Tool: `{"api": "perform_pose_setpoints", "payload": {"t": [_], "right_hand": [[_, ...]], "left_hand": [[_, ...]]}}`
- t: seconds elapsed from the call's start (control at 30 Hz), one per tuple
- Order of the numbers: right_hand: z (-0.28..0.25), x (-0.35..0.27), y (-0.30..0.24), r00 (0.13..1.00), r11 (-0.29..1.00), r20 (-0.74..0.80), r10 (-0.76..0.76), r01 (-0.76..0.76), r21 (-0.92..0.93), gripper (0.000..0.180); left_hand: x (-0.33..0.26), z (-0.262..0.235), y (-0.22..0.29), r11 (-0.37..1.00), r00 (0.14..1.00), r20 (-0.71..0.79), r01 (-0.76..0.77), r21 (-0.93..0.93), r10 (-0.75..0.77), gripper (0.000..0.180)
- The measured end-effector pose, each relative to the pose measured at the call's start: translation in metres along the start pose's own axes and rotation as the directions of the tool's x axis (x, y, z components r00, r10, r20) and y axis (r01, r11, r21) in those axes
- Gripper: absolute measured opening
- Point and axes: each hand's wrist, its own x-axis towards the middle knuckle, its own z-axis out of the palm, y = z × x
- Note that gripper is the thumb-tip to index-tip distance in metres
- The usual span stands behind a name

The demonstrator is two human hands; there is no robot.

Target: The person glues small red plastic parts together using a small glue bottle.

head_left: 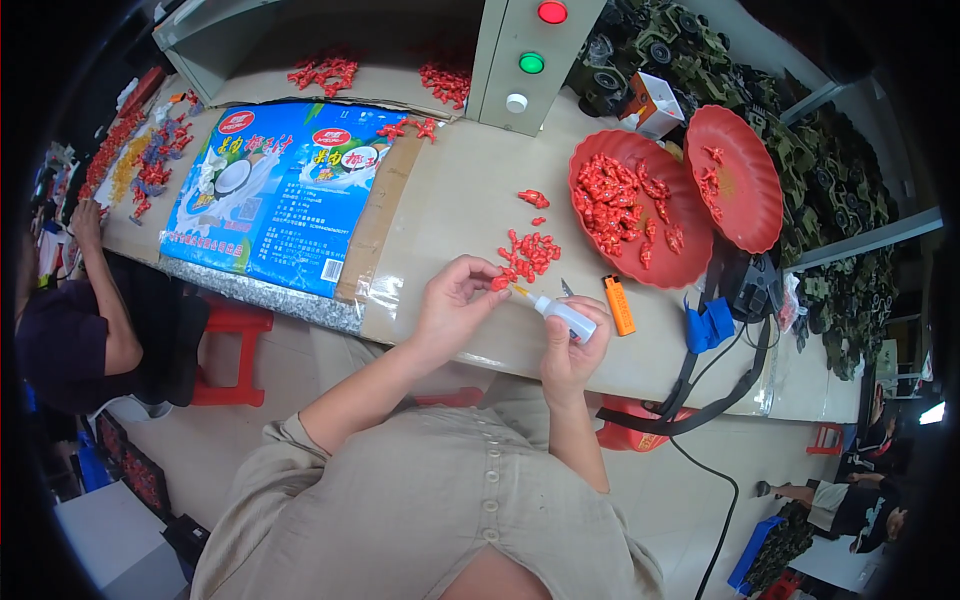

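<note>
My left hand pinches a small red plastic piece between thumb and fingertips above the table's front part. In my right hand is a small white glue bottle, tilted, its thin yellowish nozzle reaching the red piece. Whether glue is coming out is too small to tell. Just beyond my hands lies a loose pile of small red parts, with a larger red figure farther back. To the right of the bottle rests an orange lighter. A thin pointed blade lies near the nozzle.
Right of the pile, a scalloped red bowl holds many red figures; another red bowl overlaps it. Flattened blue carton covers the left. A grey post with buttons stands behind. Black strap hangs over the front edge. Another person's arm is at far left.
</note>
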Motion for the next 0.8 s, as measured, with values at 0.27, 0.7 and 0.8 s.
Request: {"api": "perform_pose_setpoints", "payload": {"t": [0.27, 0.7, 0.8], "right_hand": [[0.001, -0.001, 0.000, 1.000, 1.000, 0.018, 0.011, -0.011, 0.014, 0.026], [0.001, 0.000, 0.003, 0.994, 0.981, -0.042, 0.102, -0.093, 0.171, 0.024], [-0.002, 0.006, 0.005, 0.971, 0.894, -0.075, 0.225, -0.176, 0.411, 0.022]], "left_hand": [[0.000, -0.001, -0.001, 1.000, 1.000, -0.010, -0.016, -0.008, 0.016, 0.020], [0.001, -0.002, 0.007, 0.998, 0.998, 0.033, 0.058, -0.028, -0.057, 0.021], [0.002, -0.007, 0.008, 0.988, 0.991, 0.061, 0.127, -0.087, -0.122, 0.022]]}}
